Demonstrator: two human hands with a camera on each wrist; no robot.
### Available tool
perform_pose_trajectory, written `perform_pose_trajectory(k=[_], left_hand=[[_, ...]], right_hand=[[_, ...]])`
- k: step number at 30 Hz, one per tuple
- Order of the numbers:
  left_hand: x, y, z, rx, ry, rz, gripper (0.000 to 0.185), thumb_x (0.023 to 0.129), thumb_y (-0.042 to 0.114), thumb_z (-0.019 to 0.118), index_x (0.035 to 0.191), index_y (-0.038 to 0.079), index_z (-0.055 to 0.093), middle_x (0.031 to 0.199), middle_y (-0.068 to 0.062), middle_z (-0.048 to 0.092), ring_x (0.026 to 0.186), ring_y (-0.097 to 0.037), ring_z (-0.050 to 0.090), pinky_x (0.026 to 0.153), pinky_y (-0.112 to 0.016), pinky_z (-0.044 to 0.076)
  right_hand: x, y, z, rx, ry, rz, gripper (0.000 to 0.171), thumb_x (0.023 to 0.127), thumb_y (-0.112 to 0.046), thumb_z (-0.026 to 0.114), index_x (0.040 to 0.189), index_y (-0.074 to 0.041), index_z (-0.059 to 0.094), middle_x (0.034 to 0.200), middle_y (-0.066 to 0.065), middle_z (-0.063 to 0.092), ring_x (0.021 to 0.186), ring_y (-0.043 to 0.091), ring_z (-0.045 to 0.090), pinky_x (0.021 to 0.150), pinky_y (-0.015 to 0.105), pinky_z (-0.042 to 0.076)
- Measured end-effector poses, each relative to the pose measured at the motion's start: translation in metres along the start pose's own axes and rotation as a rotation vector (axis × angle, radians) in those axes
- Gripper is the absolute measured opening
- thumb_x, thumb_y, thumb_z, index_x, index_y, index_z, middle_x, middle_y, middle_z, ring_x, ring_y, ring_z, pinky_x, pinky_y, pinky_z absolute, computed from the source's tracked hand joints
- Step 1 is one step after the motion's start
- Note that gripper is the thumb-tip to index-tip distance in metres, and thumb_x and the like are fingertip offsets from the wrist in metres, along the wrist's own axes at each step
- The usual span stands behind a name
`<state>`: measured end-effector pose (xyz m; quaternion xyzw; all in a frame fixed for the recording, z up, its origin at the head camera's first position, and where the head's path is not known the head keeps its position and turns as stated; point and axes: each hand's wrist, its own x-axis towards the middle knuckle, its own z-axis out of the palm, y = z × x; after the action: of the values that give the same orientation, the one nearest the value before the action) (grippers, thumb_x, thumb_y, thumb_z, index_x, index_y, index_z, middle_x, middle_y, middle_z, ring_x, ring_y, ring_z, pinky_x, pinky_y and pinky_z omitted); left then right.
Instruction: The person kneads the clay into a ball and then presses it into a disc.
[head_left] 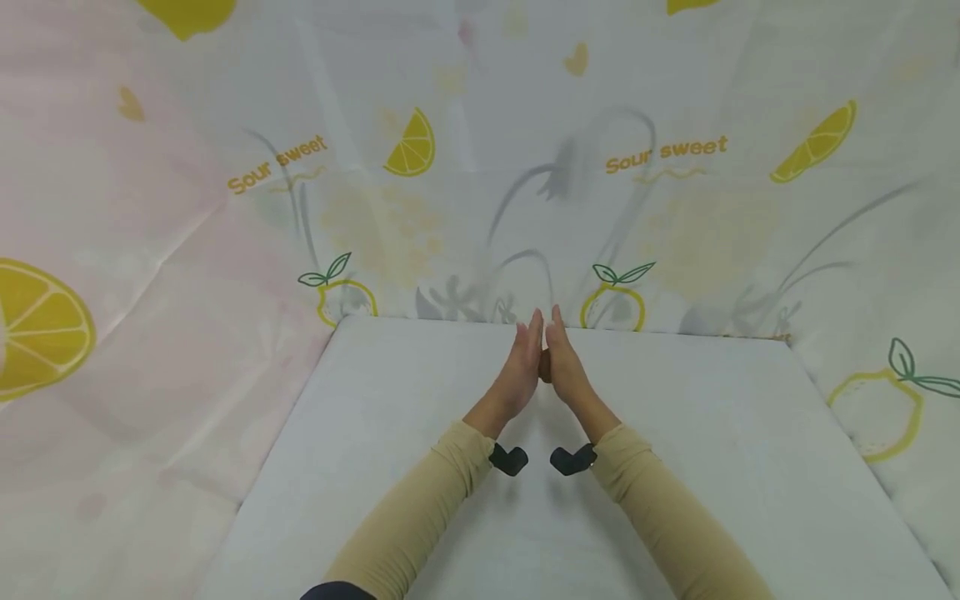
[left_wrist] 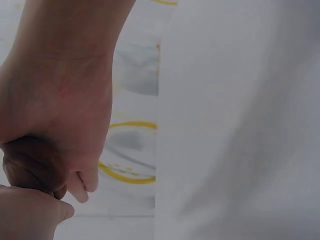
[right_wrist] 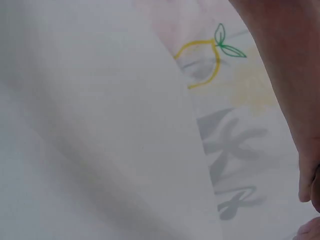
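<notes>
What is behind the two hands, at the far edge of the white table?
Behind the left hand and right hand, which touch palm to palm above the white table, hangs a lemon-printed curtain. Whether anything lies between the palms cannot be seen.

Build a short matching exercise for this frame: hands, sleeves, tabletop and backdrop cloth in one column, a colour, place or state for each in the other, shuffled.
Things:
1. left hand and right hand
2. sleeves
3. tabletop
4. backdrop cloth

Descriptions:
A. beige
B. printed with lemons and "Sour sweet"
C. palms together, fingers straight
D. plain white

Pairs: 1-C, 2-A, 3-D, 4-B
</notes>
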<state>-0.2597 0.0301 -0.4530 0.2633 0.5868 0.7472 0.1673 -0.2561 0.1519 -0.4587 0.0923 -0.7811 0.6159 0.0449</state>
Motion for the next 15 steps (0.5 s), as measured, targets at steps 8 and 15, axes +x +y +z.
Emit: perform_pose_trajectory(k=[8, 15], left_hand=[[0.004, 0.005, -0.004, 0.061, 0.169, -0.005, 0.087, 0.099, 0.073, 0.006, 0.164, 0.017, -0.009, 0.169, 0.002, -0.018, 0.154, -0.016, -0.017, 0.123, -0.048, -0.009], [0.007, 0.001, -0.008, 0.101, 0.292, -0.098, 0.083, 0.1, 0.071, 0.012, 0.165, 0.02, -0.003, 0.17, 0.001, -0.011, 0.155, -0.02, -0.01, 0.124, -0.049, -0.005]], right_hand=[[-0.026, -0.031, 0.011, -0.052, -0.068, -0.029, 0.056, 0.111, -0.019, 0.013, 0.159, 0.007, 0.001, 0.134, 0.035, 0.048, 0.13, 0.039, 0.044, 0.116, 0.048, 0.03], [-0.03, -0.008, 0.027, -0.017, -0.065, -0.126, 0.057, 0.111, -0.016, 0.016, 0.16, 0.003, -0.007, 0.169, 0.018, -0.008, 0.155, 0.032, -0.004, 0.123, 0.055, 0.005]])
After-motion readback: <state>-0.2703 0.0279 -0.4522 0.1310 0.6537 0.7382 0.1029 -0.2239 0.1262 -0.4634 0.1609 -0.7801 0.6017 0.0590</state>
